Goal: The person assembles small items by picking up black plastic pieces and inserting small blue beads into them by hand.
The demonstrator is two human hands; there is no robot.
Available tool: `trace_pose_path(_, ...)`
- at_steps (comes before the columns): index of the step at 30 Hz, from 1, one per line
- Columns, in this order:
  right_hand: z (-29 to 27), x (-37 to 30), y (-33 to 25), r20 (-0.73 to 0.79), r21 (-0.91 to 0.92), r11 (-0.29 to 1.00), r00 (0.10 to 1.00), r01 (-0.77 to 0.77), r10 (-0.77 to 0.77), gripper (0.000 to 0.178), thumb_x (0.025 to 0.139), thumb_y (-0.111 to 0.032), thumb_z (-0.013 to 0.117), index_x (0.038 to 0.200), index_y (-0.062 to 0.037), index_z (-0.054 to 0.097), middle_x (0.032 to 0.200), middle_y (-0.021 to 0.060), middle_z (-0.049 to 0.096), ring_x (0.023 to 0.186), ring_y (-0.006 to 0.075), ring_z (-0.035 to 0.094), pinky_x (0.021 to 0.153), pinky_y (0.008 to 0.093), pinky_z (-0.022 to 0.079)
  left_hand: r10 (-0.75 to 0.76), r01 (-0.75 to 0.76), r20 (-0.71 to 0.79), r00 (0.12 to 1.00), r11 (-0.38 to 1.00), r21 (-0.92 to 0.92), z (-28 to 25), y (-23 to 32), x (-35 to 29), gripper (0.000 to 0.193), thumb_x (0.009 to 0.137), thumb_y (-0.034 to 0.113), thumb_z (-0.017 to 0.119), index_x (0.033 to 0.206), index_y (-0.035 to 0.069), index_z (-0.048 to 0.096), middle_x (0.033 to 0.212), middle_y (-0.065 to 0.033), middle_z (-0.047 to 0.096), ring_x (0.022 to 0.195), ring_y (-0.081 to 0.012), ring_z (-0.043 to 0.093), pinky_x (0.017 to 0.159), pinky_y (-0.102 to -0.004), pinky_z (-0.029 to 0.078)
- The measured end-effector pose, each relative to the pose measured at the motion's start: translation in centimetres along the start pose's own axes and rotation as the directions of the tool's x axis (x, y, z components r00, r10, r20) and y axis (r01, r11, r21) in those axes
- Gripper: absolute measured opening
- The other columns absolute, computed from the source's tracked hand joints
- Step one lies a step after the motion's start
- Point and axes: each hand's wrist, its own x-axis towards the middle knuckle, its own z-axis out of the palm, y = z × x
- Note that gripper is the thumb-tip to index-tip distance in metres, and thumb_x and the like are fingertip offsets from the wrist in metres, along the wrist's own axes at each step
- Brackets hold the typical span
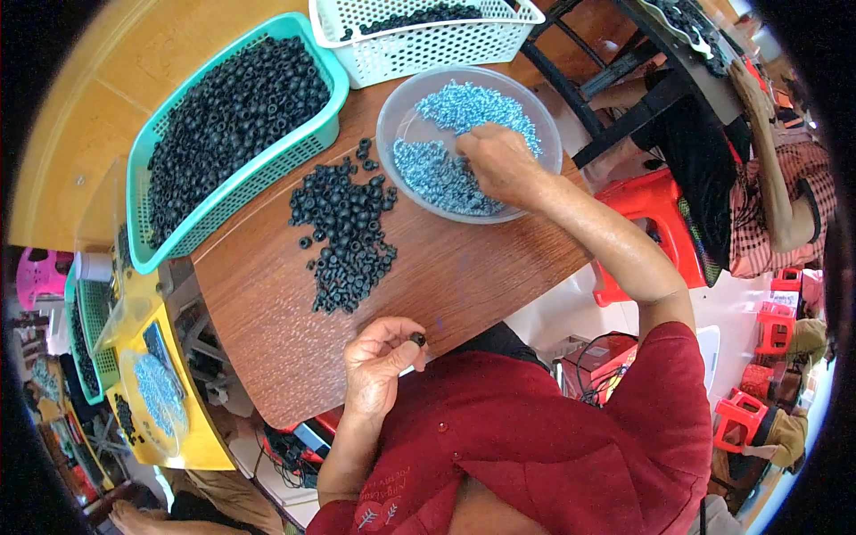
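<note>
In front of my chest, my left hand [379, 361] pinches a small black ring-shaped part [418, 339] between thumb and fingertips. My right hand [499, 162] reaches into a round translucent bowl [389, 169] of small shiny blue pieces [428, 171]. Its fingers are bent together among the pieces, and whatever they grip is hidden. To the left of the bowl, a loose heap of black parts [343, 214] lies on the brown wooden tabletop [428, 276]. Ring-shaped openings show on many of them.
A teal basket [236, 192] full of black parts stands at the far left, beside a white perforated basket [428, 55] with more. Red stools [655, 223] and another person's arm [762, 160] are at the right. A yellow table [192, 428] with another blue-filled bowl lies left.
</note>
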Motion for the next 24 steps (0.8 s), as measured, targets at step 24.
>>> trace_pose_path(24, -2.5, -7.2, -15.8, -0.198, 0.791, 0.597, 0.979, 0.131, 0.048, 0.018, 0.074, 0.001, 0.069, 0.092, -0.0034, 0.069, 0.081, 0.0061, 0.061, 0.075, 0.0171, 0.058, 0.063, 0.0267, 0.045, 0.180, -0.205, -0.155, 0.971, 0.964, -0.170, 1.9, 1.0, -0.5, 0.019, 0.084, -0.001, 0.062, 0.102, -0.006, 0.059, 0.087, -0.0126, 0.064, 0.064, -0.0171, 0.059, 0.058, -0.0278, 0.050)
